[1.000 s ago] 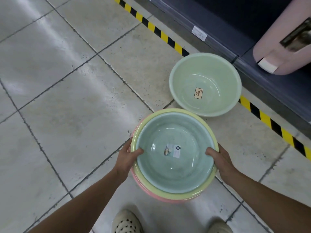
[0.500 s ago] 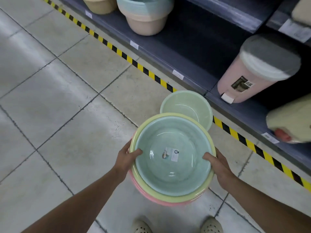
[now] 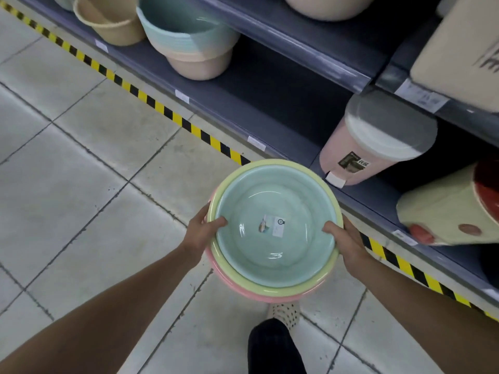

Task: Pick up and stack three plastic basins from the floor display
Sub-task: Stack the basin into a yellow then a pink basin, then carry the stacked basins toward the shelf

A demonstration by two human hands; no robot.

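Observation:
Three nested plastic basins hang above the tiled floor in front of me. The teal basin point(image 3: 275, 209) lies innermost with a small label on its bottom. It sits in a yellow-green basin point(image 3: 272, 289), which sits in a pink basin point(image 3: 259, 296) at the bottom. My left hand point(image 3: 201, 232) grips the stack's left rim, thumb inside the teal basin. My right hand point(image 3: 344, 238) grips the right rim the same way.
A dark grey shelf unit point(image 3: 270, 85) runs along the right, edged on the floor by yellow-black tape point(image 3: 172, 117). On it stand stacked tubs point(image 3: 189, 44), a pink pedal bin point(image 3: 378, 141) and a cream bin point(image 3: 445, 209). My shoe point(image 3: 285, 311) is below the stack.
The basin stack has risen away from the floor and the view has swung up toward the shelves. The pale green basin left on the floor has dropped out of sight behind the stack.

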